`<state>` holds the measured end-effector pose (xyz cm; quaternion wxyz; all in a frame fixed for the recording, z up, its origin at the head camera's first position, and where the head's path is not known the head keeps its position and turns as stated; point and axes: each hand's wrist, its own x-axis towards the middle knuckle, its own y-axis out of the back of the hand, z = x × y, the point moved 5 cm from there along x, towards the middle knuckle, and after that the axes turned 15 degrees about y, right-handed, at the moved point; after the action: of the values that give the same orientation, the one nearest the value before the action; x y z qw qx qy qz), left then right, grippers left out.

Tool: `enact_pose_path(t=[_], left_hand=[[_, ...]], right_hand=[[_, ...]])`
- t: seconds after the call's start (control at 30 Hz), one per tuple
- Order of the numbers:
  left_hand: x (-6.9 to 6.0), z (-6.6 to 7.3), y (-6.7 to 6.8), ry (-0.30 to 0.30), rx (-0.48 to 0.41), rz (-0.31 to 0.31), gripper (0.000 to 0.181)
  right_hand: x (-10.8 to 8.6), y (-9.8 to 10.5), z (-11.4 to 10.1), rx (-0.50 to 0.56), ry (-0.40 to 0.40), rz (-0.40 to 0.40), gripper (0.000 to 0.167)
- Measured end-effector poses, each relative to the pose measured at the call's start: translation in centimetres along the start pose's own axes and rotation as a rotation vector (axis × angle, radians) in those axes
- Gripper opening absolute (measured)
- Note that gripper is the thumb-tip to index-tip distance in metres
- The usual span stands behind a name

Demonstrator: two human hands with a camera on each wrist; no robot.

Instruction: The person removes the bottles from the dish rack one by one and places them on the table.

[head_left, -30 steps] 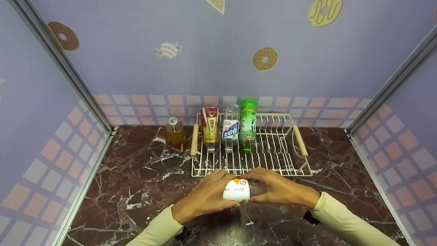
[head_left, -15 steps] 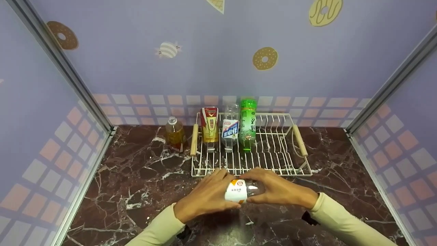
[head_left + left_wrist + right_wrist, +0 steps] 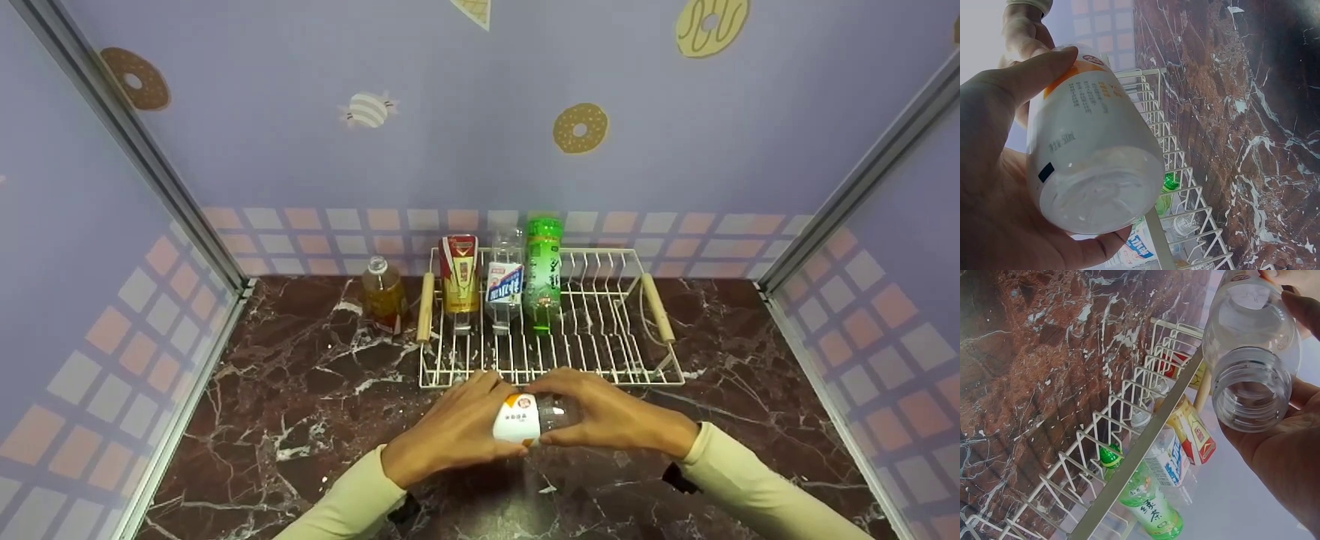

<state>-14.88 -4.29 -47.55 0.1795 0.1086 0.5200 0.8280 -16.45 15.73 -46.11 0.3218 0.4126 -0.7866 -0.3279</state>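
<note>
A clear plastic bottle (image 3: 517,424) with a white and orange label lies sideways between both hands, just in front of the wire rack. My left hand (image 3: 452,426) grips its base end, thumb across the label (image 3: 1086,107) in the left wrist view. Around the shoulder end curl the fingers of my right hand (image 3: 611,412). The right wrist view shows the capless mouth (image 3: 1252,394) of the bottle, and its inside looks clear.
The white wire rack (image 3: 600,352) with wooden handles holds a red-and-gold bottle (image 3: 460,274), a clear bottle with a blue-and-white label (image 3: 504,285) and a green tea bottle (image 3: 544,262). Left of the rack stands a bottle of amber liquid (image 3: 385,296). Walls enclose the dark marble counter (image 3: 300,420).
The bottle has turned a little between the hands, and the label print has shifted. More clear plastic now shows beside the right hand. The rack's bottles stay put.
</note>
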Motion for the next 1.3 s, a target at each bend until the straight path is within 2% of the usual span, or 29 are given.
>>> enact_pose_path(t=[0.17,0.27,0.53,0.77,1.0,1.13,1.3], left_hand=[[-0.2,-0.3,0.1,-0.01,-0.009,0.006,0.06],[-0.3,-0.7,0.2,0.007,-0.02,-0.001,0.061],[-0.5,-1.5,0.6,0.01,-0.06,0.01,0.058],[-0.8,-2.2,1.0,0.031,-0.106,0.006,0.06],[-1.3,-3.2,1.5,0.082,-0.192,0.005,0.063],[-1.7,-3.8,1.7,0.098,-0.238,0.039,0.061],[-2.1,-4.6,2.2,0.13,-0.27,0.115,0.071]], right_hand=[[-0.1,0.4,0.2,0.015,0.025,0.016,0.059],[-0.3,0.7,0.3,0.027,0.032,0.026,0.057],[-0.9,1.4,0.9,0.037,0.02,0.06,0.057],[-1.5,1.8,1.2,0.005,0.016,0.077,0.065],[-2.0,2.4,1.8,0.048,-0.017,0.133,0.076],[-2.5,2.6,2.2,0.039,-0.021,0.154,0.076],[-3.3,2.9,2.5,0.04,-0.027,0.176,0.073]])
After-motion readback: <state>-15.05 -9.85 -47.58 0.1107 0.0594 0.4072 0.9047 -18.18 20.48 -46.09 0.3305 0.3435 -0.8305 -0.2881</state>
